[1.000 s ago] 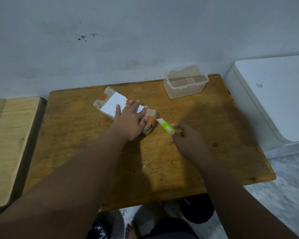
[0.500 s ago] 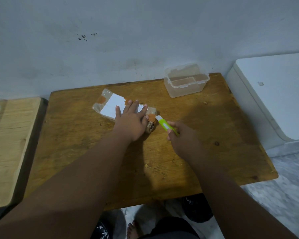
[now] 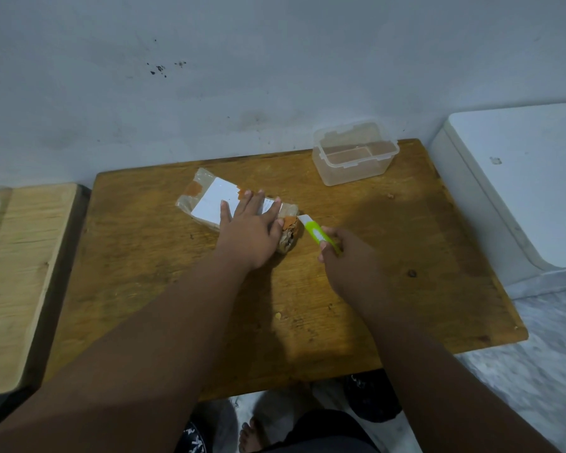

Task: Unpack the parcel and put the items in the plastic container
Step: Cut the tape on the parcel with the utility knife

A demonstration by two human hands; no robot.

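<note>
A brown taped parcel with a white label and orange tape patches lies on the wooden table. My left hand presses flat on top of it, fingers spread. My right hand grips a green and white utility knife, whose tip touches the parcel's right end at an orange patch. An empty clear plastic container with its lid hinged back stands at the table's far right, apart from both hands.
A lighter wooden surface sits to the left of the table. A white box-like unit stands to the right. The wall runs directly behind the table. My feet and dark footwear show below the front edge.
My right hand has brought the knife left and forward, so its tip now meets the parcel's right end. My left hand has stayed flat on the parcel.
</note>
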